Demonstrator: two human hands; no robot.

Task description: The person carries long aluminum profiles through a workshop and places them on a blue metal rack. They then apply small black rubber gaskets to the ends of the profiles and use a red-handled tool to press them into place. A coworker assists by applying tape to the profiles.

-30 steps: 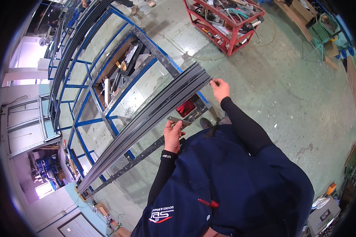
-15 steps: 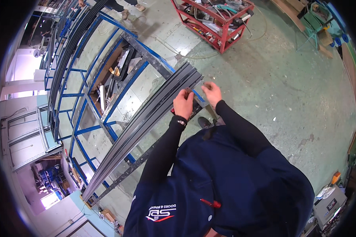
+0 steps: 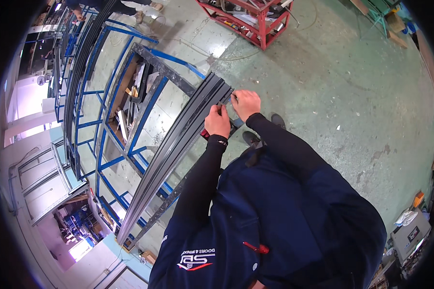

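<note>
Several long dark grey profiles (image 3: 176, 135) lie side by side and run from the lower left to their cut ends in front of me. Over their near edge, close to those ends, my left hand (image 3: 218, 122) is closed in a pinch. Whatever sits between its fingertips is too small to make out. My right hand (image 3: 246, 104) has its fingers curled and pressed together at the corner of the profile ends, and what they grip is hidden. Part of a red object (image 3: 205, 134) shows beside my left wrist.
A blue-framed rack (image 3: 152, 103) carries the profiles, with a tray of offcuts (image 3: 124, 115) inside it. More dark profiles (image 3: 84, 62) lie on the left side. A red tool trolley (image 3: 262, 29) stands ahead. Another person's legs and hand (image 3: 79, 15) show at top left.
My right hand has moved left to the profile ends, closer to my left hand. The whole view has shifted, and both my shoes now show. Both hands stay closed.
</note>
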